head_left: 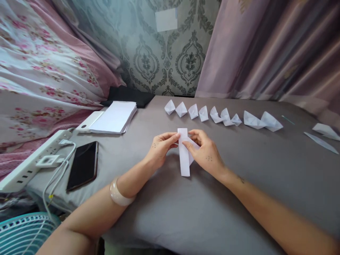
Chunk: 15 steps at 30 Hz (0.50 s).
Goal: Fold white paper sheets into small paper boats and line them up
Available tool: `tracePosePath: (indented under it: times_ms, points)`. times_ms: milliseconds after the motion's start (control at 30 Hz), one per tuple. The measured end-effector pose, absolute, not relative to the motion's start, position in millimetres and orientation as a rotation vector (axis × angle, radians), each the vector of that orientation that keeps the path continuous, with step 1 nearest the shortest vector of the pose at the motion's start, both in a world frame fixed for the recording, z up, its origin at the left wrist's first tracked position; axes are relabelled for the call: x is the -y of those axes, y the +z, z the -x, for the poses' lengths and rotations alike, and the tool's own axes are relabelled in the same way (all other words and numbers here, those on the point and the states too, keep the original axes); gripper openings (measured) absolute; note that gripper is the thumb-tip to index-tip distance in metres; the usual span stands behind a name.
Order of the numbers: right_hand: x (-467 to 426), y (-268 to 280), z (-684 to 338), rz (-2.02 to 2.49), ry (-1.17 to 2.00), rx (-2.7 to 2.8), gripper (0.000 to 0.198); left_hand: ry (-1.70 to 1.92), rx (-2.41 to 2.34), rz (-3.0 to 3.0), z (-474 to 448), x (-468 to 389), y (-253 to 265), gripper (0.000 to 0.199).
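Note:
Between both hands, just above the grey-covered table, is a folded sheet of white paper. It shows a long upright strip with a slanted flap sticking out on its right side. My left hand pinches the strip's left edge near the top, thumb in front. My right hand grips the paper from the right, its thumb pressed on the front and its fingers behind the flap. Beyond the hands stands a row of folded paper boats, among them one at the left end and a larger one at the right.
At the left are a stack of white paper, a black phone, a white power strip with cables and a teal fan. Folded paper pieces lie far right. Curtains and a patterned wall border the table.

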State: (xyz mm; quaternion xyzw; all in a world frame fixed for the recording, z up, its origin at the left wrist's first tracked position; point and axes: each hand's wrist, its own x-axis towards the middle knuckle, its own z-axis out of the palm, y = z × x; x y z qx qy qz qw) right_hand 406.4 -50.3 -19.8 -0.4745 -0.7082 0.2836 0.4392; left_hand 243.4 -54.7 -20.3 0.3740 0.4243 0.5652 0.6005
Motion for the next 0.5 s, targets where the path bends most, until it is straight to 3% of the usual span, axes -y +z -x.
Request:
tracePosePath:
  times_ms: [233,500]
  points:
    - [53.8,-20.0,-405.8,1.000,0.202,1.918,0.019,1.256,-0.932,-0.760,-247.2,59.1,-15.4,0.033]
    - [53.3,-21.0,-405.3,0.971,0.144,2.008,0.028,1.264,-0.905,-0.754,-247.8,58.5,-18.3,0.031]
